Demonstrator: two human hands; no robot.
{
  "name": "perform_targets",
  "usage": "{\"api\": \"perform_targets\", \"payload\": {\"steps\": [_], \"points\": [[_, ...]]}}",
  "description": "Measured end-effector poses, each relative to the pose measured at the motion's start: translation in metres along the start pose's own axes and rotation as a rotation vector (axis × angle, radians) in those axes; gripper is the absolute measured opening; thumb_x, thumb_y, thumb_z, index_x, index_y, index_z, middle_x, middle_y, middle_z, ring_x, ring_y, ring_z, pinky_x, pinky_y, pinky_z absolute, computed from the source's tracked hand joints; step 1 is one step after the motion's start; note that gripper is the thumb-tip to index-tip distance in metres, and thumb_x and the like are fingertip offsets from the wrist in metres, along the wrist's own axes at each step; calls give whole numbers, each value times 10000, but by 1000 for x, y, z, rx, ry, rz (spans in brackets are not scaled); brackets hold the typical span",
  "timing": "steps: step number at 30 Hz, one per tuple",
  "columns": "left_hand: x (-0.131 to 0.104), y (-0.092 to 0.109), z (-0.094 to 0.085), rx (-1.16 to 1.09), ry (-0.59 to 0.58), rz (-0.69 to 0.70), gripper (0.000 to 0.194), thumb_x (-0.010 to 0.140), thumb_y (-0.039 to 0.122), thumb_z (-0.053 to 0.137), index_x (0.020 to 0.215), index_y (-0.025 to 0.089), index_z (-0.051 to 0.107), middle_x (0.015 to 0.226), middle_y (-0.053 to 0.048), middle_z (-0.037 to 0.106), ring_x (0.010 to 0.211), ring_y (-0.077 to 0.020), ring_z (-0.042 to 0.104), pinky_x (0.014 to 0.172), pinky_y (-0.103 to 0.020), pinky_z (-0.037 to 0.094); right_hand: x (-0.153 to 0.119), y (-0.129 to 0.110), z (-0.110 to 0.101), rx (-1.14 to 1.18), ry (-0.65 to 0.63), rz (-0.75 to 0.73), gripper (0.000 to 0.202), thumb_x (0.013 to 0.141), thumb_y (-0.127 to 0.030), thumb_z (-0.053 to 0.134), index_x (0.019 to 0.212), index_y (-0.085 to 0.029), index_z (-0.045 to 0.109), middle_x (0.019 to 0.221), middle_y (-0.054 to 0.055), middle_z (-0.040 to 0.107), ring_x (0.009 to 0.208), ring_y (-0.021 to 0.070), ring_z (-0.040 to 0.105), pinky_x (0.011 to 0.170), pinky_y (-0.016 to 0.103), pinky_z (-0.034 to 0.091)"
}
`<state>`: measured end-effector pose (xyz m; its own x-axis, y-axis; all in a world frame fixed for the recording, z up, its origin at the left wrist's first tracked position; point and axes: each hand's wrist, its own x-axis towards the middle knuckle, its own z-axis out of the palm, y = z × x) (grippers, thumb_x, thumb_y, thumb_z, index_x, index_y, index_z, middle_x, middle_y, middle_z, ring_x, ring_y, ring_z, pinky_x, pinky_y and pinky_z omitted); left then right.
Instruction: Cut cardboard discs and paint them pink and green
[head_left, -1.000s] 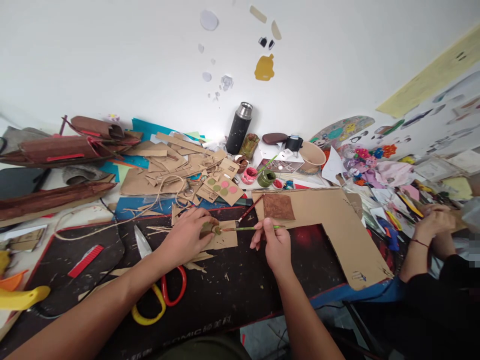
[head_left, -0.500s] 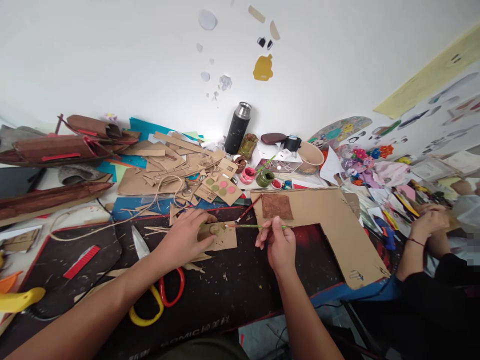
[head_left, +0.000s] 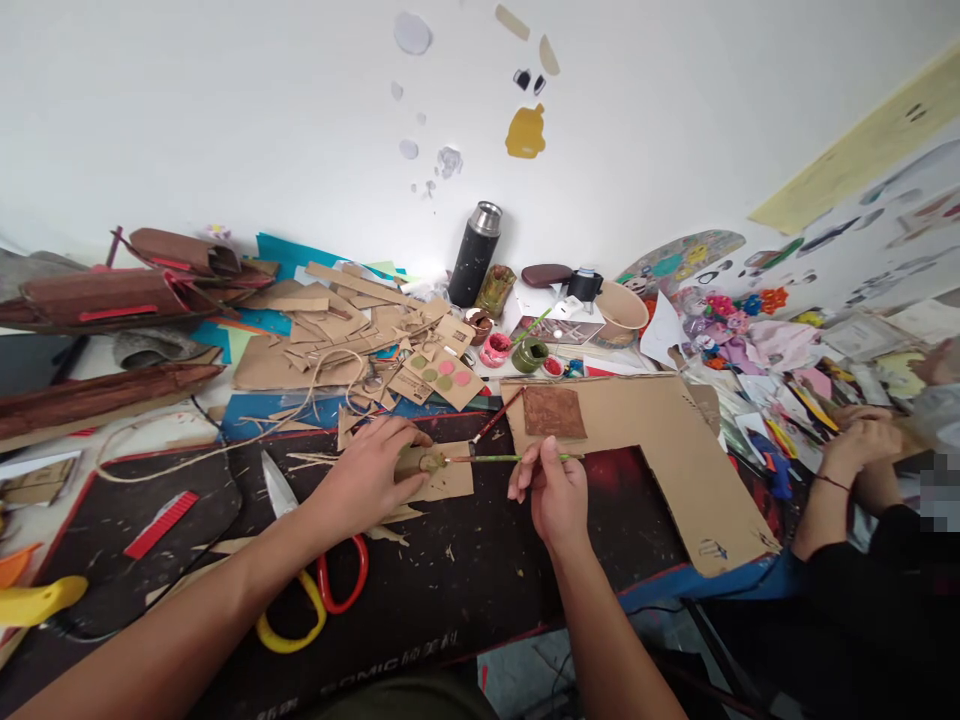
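Observation:
My right hand [head_left: 551, 490] pinches a thin green paintbrush [head_left: 487, 458] held level, its tip pointing left. The tip touches or nearly touches a small greenish round patch [head_left: 433, 462] on a cardboard piece [head_left: 454, 480]. My left hand [head_left: 381, 475] rests on the left part of that cardboard, thumb and fingers around the patch; whether it grips anything thin is hidden. Behind lies another cardboard piece [head_left: 460, 382] with green and pink round dots. Open jars of pink paint [head_left: 495, 350] and green paint [head_left: 531, 355] stand beyond, near a dark red brush [head_left: 496, 417].
Scissors [head_left: 281, 485] lie beside my left forearm. An L-shaped cardboard sheet [head_left: 675, 420] bears a brown square [head_left: 553, 412]. A black flask [head_left: 475, 255] stands by the wall. Brown boat models [head_left: 105, 298] sit left; another person's hands [head_left: 862, 440] rest right.
The brush tip has moved slightly left and down, onto or right beside the green patch. My right hand has shifted a little left, while my left hand stays in place.

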<state>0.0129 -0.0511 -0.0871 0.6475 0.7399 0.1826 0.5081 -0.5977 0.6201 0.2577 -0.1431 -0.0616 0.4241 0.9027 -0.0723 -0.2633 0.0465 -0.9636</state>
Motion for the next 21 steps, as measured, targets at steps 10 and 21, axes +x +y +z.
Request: {"api": "perform_targets", "payload": {"steps": [10, 21], "points": [[0, 1, 1, 13, -8, -8, 127, 905, 300, 658, 1012, 237, 681, 1140, -68, 677, 1086, -299, 617, 984, -454, 470, -2, 4, 7, -161, -65, 3, 536, 924, -674, 690, 713, -182, 667, 483, -15, 600, 404, 149, 631, 382, 205, 407], [1, 1, 1, 37, -10, -4, 150, 904, 308, 657, 1031, 244, 703, 1141, -65, 684, 1086, -305, 627, 975, -458, 473, -2, -1, 4, -137, -24, -16, 542, 917, -691, 683, 716, -188, 653, 481, -22, 588, 398, 151, 628, 375, 210, 412]]}}
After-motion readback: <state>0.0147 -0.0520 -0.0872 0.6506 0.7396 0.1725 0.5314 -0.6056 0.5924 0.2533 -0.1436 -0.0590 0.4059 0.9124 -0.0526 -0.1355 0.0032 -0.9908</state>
